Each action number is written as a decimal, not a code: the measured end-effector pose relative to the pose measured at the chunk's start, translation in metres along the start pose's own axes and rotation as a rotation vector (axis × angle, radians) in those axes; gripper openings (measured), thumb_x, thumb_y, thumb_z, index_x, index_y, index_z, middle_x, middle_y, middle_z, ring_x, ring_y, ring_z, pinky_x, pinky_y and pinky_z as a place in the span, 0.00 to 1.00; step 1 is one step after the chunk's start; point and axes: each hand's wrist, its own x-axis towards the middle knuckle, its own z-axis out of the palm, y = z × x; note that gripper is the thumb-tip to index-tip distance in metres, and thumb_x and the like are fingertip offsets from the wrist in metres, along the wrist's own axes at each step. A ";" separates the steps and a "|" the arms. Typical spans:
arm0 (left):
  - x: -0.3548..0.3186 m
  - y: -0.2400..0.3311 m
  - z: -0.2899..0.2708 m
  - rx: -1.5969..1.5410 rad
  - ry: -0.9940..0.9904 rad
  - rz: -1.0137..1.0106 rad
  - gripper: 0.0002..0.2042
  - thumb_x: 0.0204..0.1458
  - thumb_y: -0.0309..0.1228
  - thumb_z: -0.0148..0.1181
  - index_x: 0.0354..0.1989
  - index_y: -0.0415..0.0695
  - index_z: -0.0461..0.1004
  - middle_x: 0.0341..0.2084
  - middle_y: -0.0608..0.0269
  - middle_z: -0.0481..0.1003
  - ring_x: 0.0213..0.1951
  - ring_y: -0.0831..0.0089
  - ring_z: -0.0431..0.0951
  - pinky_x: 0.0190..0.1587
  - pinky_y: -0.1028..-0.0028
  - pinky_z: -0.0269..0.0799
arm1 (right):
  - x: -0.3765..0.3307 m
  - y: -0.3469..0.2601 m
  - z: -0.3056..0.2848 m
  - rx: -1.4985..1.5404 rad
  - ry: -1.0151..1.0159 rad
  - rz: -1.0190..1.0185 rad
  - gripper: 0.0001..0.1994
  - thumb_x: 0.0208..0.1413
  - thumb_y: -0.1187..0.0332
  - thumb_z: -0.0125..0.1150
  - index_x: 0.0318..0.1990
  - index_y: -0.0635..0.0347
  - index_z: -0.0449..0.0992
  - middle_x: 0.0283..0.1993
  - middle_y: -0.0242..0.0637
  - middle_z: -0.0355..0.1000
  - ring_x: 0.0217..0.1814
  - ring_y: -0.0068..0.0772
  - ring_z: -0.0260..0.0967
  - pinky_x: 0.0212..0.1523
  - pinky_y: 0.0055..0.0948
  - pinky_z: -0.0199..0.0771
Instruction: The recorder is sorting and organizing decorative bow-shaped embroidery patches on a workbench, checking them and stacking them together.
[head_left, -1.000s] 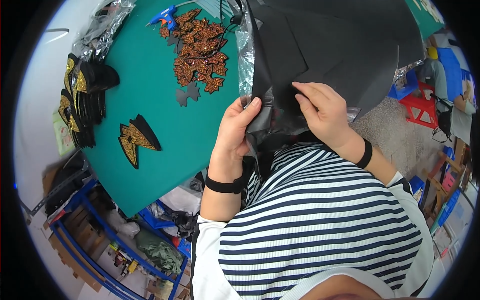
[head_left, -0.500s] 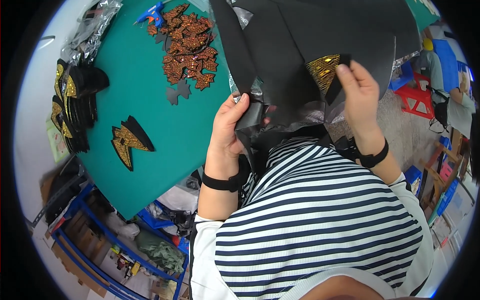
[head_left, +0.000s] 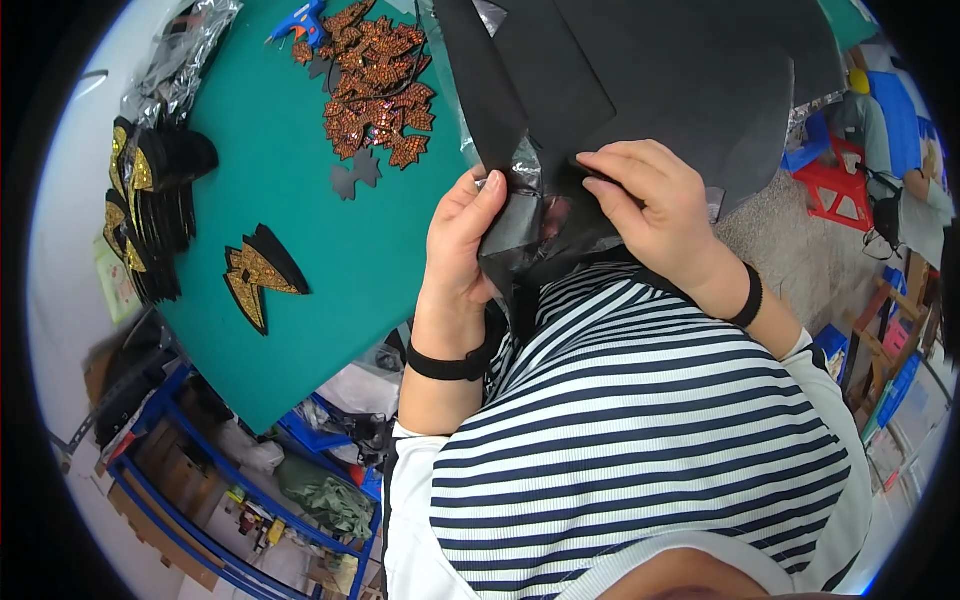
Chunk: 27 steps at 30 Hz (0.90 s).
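My left hand [head_left: 465, 235] grips the edge of a clear plastic bag [head_left: 515, 225], thumb on top. The bag bulges over dark material near my waist. My right hand [head_left: 660, 205] is beside the bag's upper part, thumb and fingers pinched on the thin edge of a black fabric piece; its gold sequined face is out of sight. Under and beyond both hands lie large black sheets [head_left: 700, 80], with a long black strip [head_left: 480, 80] on top at the left.
On the green table [head_left: 260, 400] lie a gold-and-black bow-like piece [head_left: 262, 275], a heap of orange sequined bow shapes [head_left: 385, 95] and a blue glue gun [head_left: 303, 25]. Stacked gold-and-black pieces [head_left: 150, 220] line the left edge. A red stool [head_left: 835, 185] and a seated person are at right.
My right hand has moved left toward the bag and turned, so the gold sequins no longer show. My left hand keeps its hold on the bag.
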 end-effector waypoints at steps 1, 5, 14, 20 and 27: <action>0.000 -0.001 -0.001 -0.005 0.003 0.004 0.12 0.55 0.32 0.48 0.41 0.35 0.64 0.32 0.46 0.74 0.32 0.60 0.78 0.31 0.71 0.77 | 0.000 0.000 -0.001 0.001 -0.006 -0.003 0.09 0.41 0.75 0.62 0.33 0.62 0.76 0.29 0.36 0.72 0.29 0.33 0.68 0.29 0.25 0.68; 0.000 -0.003 -0.003 -0.079 -0.041 0.009 0.15 0.57 0.34 0.44 0.43 0.34 0.64 0.35 0.44 0.73 0.34 0.56 0.77 0.33 0.68 0.77 | 0.003 0.001 -0.006 0.100 -0.015 0.096 0.08 0.44 0.74 0.61 0.34 0.64 0.76 0.29 0.38 0.72 0.28 0.31 0.69 0.28 0.24 0.68; 0.001 -0.003 0.002 -0.205 0.004 -0.021 0.16 0.58 0.36 0.42 0.40 0.33 0.67 0.34 0.46 0.74 0.33 0.60 0.78 0.36 0.67 0.76 | 0.007 -0.001 -0.009 0.111 0.004 0.077 0.08 0.43 0.74 0.62 0.33 0.64 0.76 0.29 0.39 0.72 0.26 0.30 0.69 0.27 0.23 0.68; 0.001 -0.001 0.005 -0.040 -0.030 0.012 0.12 0.57 0.32 0.45 0.40 0.34 0.68 0.33 0.51 0.75 0.32 0.67 0.78 0.35 0.72 0.76 | 0.011 -0.003 -0.011 -0.024 0.020 -0.084 0.08 0.40 0.73 0.63 0.32 0.62 0.76 0.28 0.38 0.73 0.27 0.34 0.71 0.26 0.26 0.70; 0.002 -0.005 0.010 0.021 -0.005 0.080 0.12 0.56 0.29 0.44 0.44 0.36 0.67 0.35 0.53 0.75 0.34 0.67 0.78 0.37 0.73 0.75 | 0.011 -0.010 -0.013 -0.106 -0.055 -0.169 0.07 0.41 0.75 0.59 0.31 0.64 0.74 0.27 0.40 0.73 0.27 0.36 0.72 0.27 0.27 0.73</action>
